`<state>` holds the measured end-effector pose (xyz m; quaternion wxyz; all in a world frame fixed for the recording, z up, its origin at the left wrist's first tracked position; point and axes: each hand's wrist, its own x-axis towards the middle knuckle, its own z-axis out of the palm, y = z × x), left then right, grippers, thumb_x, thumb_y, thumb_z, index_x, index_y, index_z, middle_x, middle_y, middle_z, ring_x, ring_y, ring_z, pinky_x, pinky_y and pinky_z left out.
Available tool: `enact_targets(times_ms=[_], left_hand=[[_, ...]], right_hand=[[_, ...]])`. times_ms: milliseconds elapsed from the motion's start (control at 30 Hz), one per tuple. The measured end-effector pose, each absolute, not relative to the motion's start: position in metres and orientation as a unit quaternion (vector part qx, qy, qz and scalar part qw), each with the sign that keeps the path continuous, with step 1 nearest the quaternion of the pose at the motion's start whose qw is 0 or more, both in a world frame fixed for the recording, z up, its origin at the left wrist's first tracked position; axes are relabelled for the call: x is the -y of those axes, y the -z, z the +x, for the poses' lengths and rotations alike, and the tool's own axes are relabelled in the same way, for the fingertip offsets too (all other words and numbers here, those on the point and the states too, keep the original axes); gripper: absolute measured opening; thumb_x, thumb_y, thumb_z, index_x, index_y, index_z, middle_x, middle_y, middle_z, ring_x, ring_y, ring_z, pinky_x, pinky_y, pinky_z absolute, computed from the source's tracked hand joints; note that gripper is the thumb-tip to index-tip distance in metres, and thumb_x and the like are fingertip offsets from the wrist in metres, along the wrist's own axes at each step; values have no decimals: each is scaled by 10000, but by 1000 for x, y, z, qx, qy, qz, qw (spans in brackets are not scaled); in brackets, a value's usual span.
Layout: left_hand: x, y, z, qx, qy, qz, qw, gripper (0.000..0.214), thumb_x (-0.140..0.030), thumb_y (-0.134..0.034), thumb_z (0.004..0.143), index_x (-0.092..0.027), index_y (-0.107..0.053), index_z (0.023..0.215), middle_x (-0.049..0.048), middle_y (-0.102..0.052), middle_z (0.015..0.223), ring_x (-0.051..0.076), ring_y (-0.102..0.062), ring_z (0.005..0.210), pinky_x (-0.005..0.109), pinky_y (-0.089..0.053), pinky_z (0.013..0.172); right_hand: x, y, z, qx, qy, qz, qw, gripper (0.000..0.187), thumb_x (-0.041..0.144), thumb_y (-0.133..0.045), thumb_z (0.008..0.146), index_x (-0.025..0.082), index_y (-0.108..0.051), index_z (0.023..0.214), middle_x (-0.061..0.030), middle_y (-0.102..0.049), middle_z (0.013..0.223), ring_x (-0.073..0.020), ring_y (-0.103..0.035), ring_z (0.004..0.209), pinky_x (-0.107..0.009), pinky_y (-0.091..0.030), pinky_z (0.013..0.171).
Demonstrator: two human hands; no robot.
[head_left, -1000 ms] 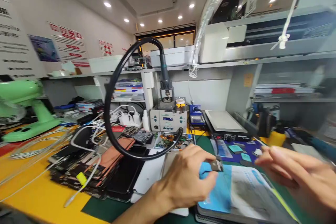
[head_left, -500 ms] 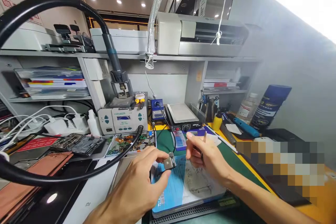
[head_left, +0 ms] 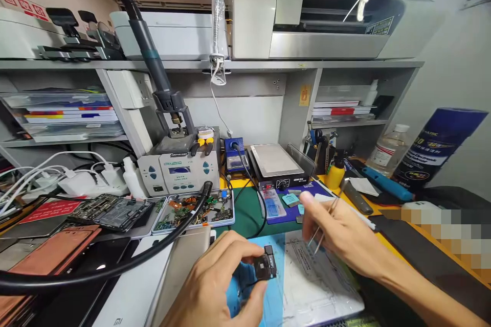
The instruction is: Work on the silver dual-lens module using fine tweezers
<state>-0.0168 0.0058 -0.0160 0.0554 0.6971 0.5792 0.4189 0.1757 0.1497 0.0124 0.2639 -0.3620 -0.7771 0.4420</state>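
Note:
My left hand pinches a small dark block-shaped electronic part between thumb and fingertips, with a narrower tab standing up at its top right; it looks like a phone camera module. Off to the right, my right hand is closed around thin metal tweezers. Their two slightly parted tips point down and left, apart from the part. Both hands are above a blue-and-white flat pad with a clear, scuffed cover. The curled fingers hide some of the tweezers.
A tray of circuit pieces lies behind my left hand, crossed by a black hose. Phones and phone shells cover the left side. A soldering station, heating plate, bottle and spray can stand behind.
The view has dipped and come closer. The small part has turned in my left hand, its face going from light grey to dark. My right hand's tweezer tips now show, angled downward.

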Motion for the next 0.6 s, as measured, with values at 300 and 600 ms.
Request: enact_targets(times_ms=[300, 600], left_hand=[[-8, 22, -18, -578, -407, 703, 84, 455, 17, -645, 648, -272, -566, 991, -57, -622, 860, 114, -636, 771, 198, -519, 687], [-10, 27, -22, -571, -370, 729, 76, 422, 11, -650, 672, -263, -556, 979, -37, -629, 867, 148, -617, 794, 251, -516, 690]], right_hand=[[-135, -10, 172, 637, -659, -319, 241, 523, 676, -637, 821, 164, -685, 725, -19, -624, 468, -121, -540, 323, -193, -338, 331], [-103, 16, 173, 839, -268, -150, 450, 323, 356, -475, 995, 271, -519, 687, 19, -548, 503, -149, -512, 418, -285, -412, 459]])
